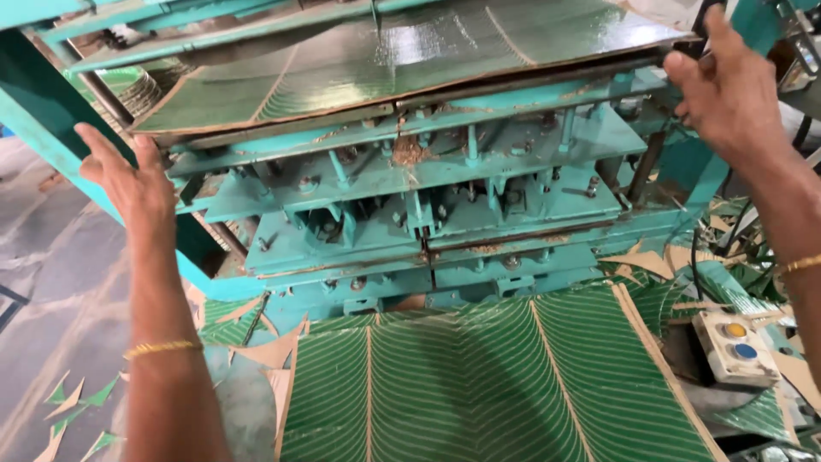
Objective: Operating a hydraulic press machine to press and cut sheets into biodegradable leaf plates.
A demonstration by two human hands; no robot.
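Two bare hands are up at the teal press (410, 197). Left hand (128, 184) rests spread wide on the frame's side. Right hand (727, 90) curls around the corner of the green leaf-print sheet (402, 60) lying on top of the press. If the press shuts now, fingers might get pinched.

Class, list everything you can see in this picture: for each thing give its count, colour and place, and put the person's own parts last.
Teal metal press machine: one, centre.
Glossy green leaf-patterned sheet: one, on top of press.
Green striped leaf-patterned sheet: one, below press.
Stack of green plates: one, upper left.
Grey control box with yellow and blue buttons: one, lower right.
Green and tan offcuts: many, floor left; more at right.
Gold bangles: two, one per wrist.
Left hand: near press frame.
Right hand: at sheet's right edge.
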